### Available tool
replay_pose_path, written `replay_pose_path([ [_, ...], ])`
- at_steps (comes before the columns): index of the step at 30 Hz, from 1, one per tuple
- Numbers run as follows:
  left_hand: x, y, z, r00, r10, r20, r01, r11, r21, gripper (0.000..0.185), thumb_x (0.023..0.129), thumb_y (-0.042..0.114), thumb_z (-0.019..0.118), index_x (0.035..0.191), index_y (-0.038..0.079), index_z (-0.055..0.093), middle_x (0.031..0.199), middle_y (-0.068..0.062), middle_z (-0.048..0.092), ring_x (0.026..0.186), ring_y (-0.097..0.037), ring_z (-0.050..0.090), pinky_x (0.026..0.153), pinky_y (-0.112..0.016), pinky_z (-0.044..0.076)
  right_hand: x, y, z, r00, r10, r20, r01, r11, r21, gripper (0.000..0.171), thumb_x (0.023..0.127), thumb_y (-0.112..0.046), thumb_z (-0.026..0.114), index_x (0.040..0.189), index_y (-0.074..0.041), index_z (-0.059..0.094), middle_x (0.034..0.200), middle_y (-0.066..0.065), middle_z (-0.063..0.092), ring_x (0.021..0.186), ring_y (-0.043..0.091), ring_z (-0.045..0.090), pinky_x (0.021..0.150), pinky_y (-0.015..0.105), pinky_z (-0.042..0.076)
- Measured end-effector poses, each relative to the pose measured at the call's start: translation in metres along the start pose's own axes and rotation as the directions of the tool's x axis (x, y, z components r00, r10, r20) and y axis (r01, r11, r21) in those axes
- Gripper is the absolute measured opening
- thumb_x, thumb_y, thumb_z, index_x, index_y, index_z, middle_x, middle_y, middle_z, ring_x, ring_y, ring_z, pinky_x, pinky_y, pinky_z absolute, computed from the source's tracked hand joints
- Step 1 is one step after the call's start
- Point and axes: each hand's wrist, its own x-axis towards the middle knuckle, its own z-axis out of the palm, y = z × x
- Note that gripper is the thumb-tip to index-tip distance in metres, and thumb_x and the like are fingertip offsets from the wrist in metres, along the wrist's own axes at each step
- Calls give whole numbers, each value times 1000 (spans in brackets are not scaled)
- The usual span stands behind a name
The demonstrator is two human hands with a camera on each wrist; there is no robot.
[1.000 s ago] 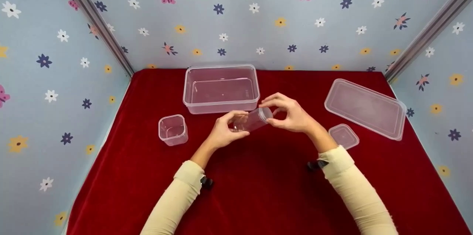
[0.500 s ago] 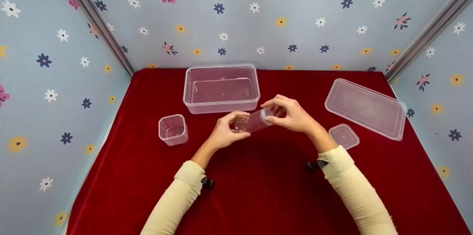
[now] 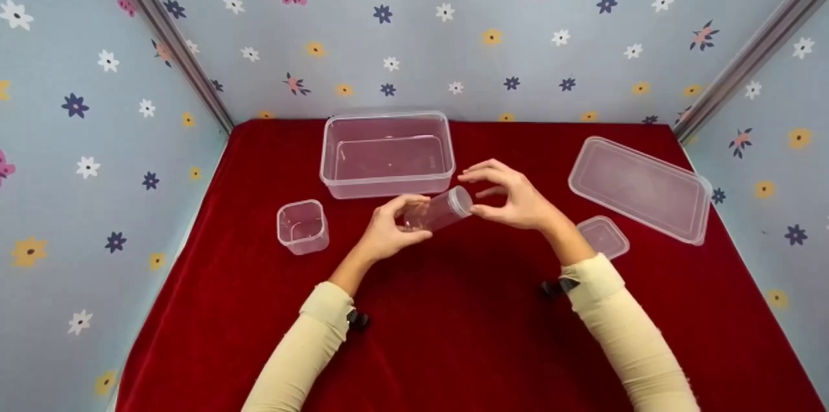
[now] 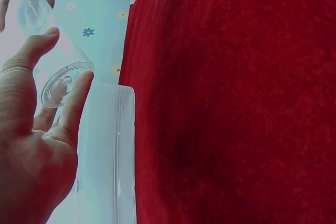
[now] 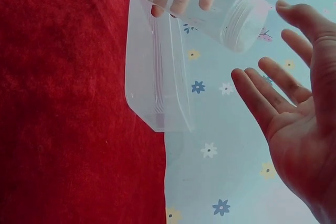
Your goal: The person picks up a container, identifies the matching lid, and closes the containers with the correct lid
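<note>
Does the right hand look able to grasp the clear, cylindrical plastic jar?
Probably yes: the right hand is empty, and the jar points its free end toward it; the left hand holds the other end.

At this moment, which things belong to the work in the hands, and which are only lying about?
Seemingly in the job:
- jar, held by the left hand
- right hand, near its threaded end

Apparently just lying about:
- big box
- tub
- big lid
- small lid
</note>
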Motion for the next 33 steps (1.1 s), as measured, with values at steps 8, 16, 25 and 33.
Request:
replay_pose_path([
  [8,1,3,2,1000,3,10,-3,1000,6,63,84,-3,95,142,1,71,137,-25,78,126,-35,76,91,-29,70,1,-1,4,999,2,47,-2,1000,-13,41,92,0,85,132,-8,82,134,21,73,125,15,69,96,52,70],
  [16,1,2,2,1000,11,2,-11,1000,12,62,84,-3,95,141,1,72,137,-25,79,126,-38,76,92,-30,70,2,-1,5,1000,3,29,-1,999,-53,37,93,-2,85,130,-5,80,126,20,76,114,30,75,89,51,72],
  [25,0,3,1,1000,10,4,-10,1000,21,60,85,-2,95,141,2,73,137,-23,78,123,-29,76,90,-27,69,2,-2,7,996,92,20,-88,985,-149,39,101,-15,85,138,-6,76,121,16,77,112,32,76,87,36,69],
  [33,-2,2,-4,1000,-9,-5,9,1000,22,62,84,-3,95,141,3,73,139,-22,78,126,-31,76,91,-29,70,2,-4,3,1000,13,-8,-14,998,-69,50,95,-6,89,142,0,74,140,20,72,130,34,71,90,49,72],
])
